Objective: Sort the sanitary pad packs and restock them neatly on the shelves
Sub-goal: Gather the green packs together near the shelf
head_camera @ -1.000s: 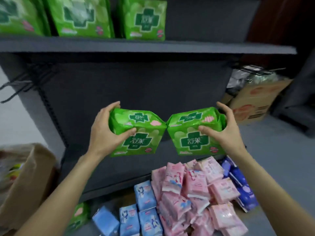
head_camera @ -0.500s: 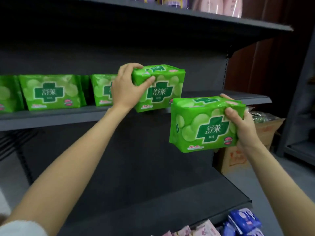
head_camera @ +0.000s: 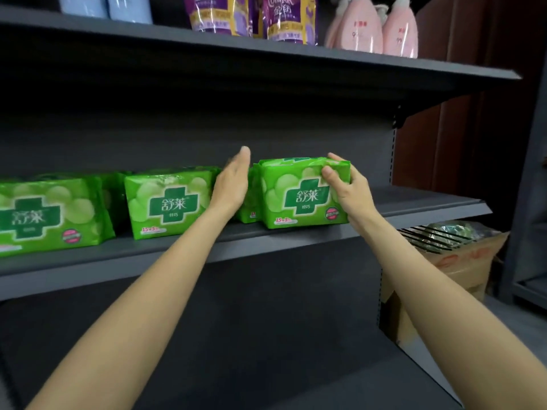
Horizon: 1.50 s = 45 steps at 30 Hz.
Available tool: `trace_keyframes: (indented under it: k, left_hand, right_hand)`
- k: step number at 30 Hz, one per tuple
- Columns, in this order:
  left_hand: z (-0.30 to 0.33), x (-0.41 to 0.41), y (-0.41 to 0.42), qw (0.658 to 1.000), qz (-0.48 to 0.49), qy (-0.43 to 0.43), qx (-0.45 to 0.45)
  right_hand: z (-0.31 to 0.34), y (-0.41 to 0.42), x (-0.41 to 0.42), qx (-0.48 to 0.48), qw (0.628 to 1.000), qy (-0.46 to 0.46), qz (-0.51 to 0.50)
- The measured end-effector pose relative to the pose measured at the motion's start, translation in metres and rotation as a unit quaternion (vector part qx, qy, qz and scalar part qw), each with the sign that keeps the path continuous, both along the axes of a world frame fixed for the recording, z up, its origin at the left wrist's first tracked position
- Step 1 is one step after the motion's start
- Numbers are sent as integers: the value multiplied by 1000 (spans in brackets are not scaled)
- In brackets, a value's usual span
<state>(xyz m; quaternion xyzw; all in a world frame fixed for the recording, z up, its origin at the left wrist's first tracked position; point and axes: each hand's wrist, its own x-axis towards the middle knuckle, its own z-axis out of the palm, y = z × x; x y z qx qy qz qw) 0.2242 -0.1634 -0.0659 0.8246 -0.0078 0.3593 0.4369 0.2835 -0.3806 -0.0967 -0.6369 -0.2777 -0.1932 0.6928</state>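
My right hand (head_camera: 349, 189) pinches the upper right corner of a bright green, glossy plastic sanitary pad pack (head_camera: 302, 193) standing upright at the front edge of the dark grey metal shelf (head_camera: 429, 207), toward its right end. My left hand (head_camera: 233, 182) is flat with straight fingers against the pack's left side, holding nothing. The pack looks light, soft and slippery, so I would hold it by both short ends.
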Motion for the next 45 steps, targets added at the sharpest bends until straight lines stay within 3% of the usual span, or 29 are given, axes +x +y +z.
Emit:
trace_keyframes:
  k: [2, 5, 8, 10, 13, 19, 26, 31, 35, 39, 42, 45]
  left_hand:
    - [-10, -12, -3, 999, -21, 10, 46]
    - [-25, -13, -5, 986, 24, 96, 132]
    - [-34, 2, -2, 975, 70, 105, 181]
    - [-33, 9, -1, 966, 123, 95, 207]
    - [-31, 14, 0, 942, 201, 85, 256]
    - [-35, 18, -2, 892, 248, 18, 377]
    - [-35, 31, 5, 880, 217, 131, 401]
    - [-32, 21, 0, 894, 197, 147, 375]
    - [-37, -28, -3, 927, 149, -15, 345]
    - [-67, -97, -5, 901, 162, -180, 361]
    - [-110, -144, 12, 898, 139, -233, 345]
    - [-167, -189, 49, 910, 133, -218, 326]
  right_hand:
    - [-2, 12, 11, -41, 999, -17, -22]
    - [-6, 33, 19, -114, 986, -50, -112]
    - [-12, 49, 23, -221, 923, -119, -293]
    - [-12, 55, 20, -252, 888, -179, -339]
    - [-14, 62, 21, -353, 855, -225, -307]
    - [-14, 86, 42, -475, 845, -151, -191]
    - [-2, 97, 41, -519, 836, -75, -162]
    - [-4, 86, 17, -473, 847, -148, -194]
    - [-21, 79, -31, -308, 883, -264, -236]
    - [-52, 84, -83, -173, 877, -359, -269]
    - [-96, 93, -120, -127, 870, -388, -275]
    - [-150, 108, -155, -139, 878, -398, -229]
